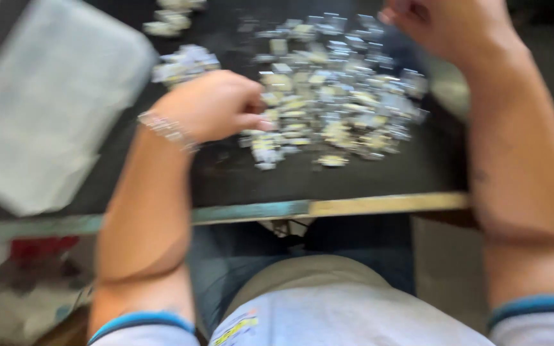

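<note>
Head view: left hand (216, 106) rests at the near-left edge of the pile of small parts (335, 90) on the desk (379, 204), fingers curled together, grip unclear; picking singly suits. Right hand (447, 25) hovers beyond the pile, fingers bunched.

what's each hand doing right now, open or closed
Left hand: curled, fingertips at the pile of small pieces; any grip cannot be told.
Right hand: curled; contents cannot be told.

free: bare table front (354, 179) | blocked: parts pile (335, 83), clear bag (46, 109)
</note>
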